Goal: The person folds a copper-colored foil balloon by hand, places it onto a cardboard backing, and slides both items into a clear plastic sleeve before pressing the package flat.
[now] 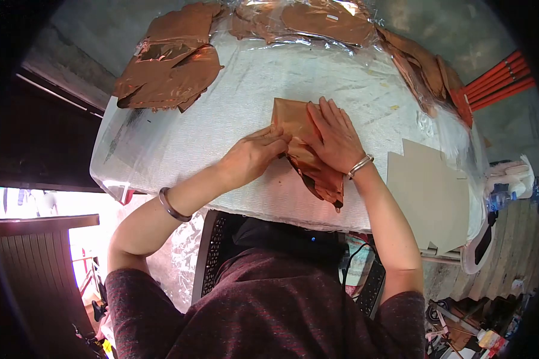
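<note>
My left hand (256, 155) pinches the left edge of a shiny copper piece (305, 154) between its thumb and fingers. My right hand (336, 134) lies flat on the right side of the same piece, with its fingers stretched out and a little apart. The copper piece is in the middle of the frame, on a table (221, 128) with a white cover. Its top part looks flat, and its bottom part is all crinkly and pointy.

More copper pieces sit along the far side of the table. One pile (182, 78) is at the upper left, a bunch in clear plastic (329, 24) is at the top, and more strips (422, 63) are at the upper right. A grey card (428, 197) lies on the right of the frame, near my right arm. I wear a dark bangle (172, 212) on my left arm and a silver bangle (359, 167) on my right wrist. Some red poles (497, 78) poke in at the upper right.
</note>
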`<state>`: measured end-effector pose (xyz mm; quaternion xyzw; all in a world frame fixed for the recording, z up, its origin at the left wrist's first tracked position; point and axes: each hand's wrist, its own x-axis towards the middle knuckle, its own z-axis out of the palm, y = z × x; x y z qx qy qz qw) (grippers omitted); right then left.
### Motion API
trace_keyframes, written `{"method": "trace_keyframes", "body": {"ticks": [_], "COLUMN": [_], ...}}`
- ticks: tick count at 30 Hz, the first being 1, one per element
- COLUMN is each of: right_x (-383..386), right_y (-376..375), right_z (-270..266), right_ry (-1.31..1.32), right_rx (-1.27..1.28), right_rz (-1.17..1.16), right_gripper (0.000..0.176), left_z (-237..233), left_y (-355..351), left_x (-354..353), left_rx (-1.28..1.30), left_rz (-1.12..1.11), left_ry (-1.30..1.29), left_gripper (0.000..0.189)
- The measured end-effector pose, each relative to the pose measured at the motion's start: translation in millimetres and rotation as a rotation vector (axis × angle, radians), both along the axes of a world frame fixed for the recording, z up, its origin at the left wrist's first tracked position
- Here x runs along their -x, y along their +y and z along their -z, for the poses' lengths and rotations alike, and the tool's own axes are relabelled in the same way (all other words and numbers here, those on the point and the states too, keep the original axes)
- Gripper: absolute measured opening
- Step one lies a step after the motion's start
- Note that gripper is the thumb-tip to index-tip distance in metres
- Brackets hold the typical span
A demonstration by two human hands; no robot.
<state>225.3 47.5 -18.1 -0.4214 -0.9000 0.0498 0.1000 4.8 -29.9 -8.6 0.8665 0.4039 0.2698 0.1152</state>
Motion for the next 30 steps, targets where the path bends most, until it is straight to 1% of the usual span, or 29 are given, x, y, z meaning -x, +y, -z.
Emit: {"method": "trace_keyframes", "body": {"ticks": [2,3,4,5,6,7,9,10,12,13,15,16,17,19,20,22,23,25,26,28,29,30], "right_x": [-3,-8,-16,-26,-43,-57,-82,-85,-85,-82,-76,-71,-68,-64,-65,-65,-64,-58,-57,-53,-53,-52], "right_y": [5,8,12,14,15,8,-22,-38,-64,-67,-73,-70,-67,-61,-58,-53,-53,-55,-54,-52,-51,-50], "right_z": [-7,-12,-18,-23,-24,-33,-51,-54,-54,-51,-40,-35,-32,-28,-25,-25,-25,-34,-29,-15,-12,-11], "right_ry": [0.088,0.08,0.364,0.65,0.703,0.692,0.456,0.439,0.392,0.389,0.323,0.368,0.375,0.372,0.375,0.459,0.46,0.422,0.425,0.782,0.787,0.788], "right_rx": [0.127,0.121,0.344,0.566,0.505,0.5,0.447,0.446,0.314,0.321,0.193,0.134,0.128,0.119,0.116,0.227,0.226,0.471,0.469,0.483,0.48,0.518], "right_rz": [0.001,0.011,0.041,0.071,-0.009,-0.006,-0.107,-0.111,-0.176,-0.174,-0.181,-0.203,-0.203,-0.237,-0.238,-0.202,-0.202,0.114,0.115,0.143,0.141,0.175], "right_gripper": [0.06,0.06,0.057,0.055,0.051,0.051,0.052,0.052,0.056,0.056,0.053,0.051,0.051,0.043,0.043,0.041,0.041,0.035,0.035,0.02,0.02,0.018], "left_z": [0,0,1,3,1,0,1,3,2,3,6,6,5,4,4,6,6,4,3,-2,-3,-4], "left_y": [1,1,1,0,-1,-1,0,1,0,0,-1,0,0,-2,-2,-2,-2,-2,-2,-5,-5,-6], "left_x": [0,1,1,1,0,0,2,2,1,1,2,3,3,2,2,2,2,3,2,0,-2,-3], "left_rx": [-0.004,0.007,0.019,0.017,-0.006,-0.033,-0.018,0.003,0.02,0.037,0.039,0.031,0.027,0.063,0.06,0.101,0.101,0.09,0.089,0.134,0.131,0.159], "left_rz": [0.006,0.003,-0.001,0.005,-0.002,-0.014,-0.013,-0.011,-0.023,-0.021,-0.025,-0.034,-0.032,-0.049,-0.049,-0.07,-0.07,-0.036,-0.035,-0.056,-0.056,-0.087], "left_ry": [-0.013,-0.004,0.004,-0.005,-0.002,0.0,-0.023,-0.033,-0.068,-0.081,-0.063,-0.044,-0.037,-0.031,-0.028,-0.046,-0.044,-0.024,-0.021,-0.074,-0.069,-0.092], "left_gripper": [0.019,0.031,0.043,0.043,0.035,0.028,0.03,0.032,0.035,0.038,0.039,0.04,0.04,0.043,0.043,0.044,0.044,0.042,0.042,0.038,0.038,0.034]}}
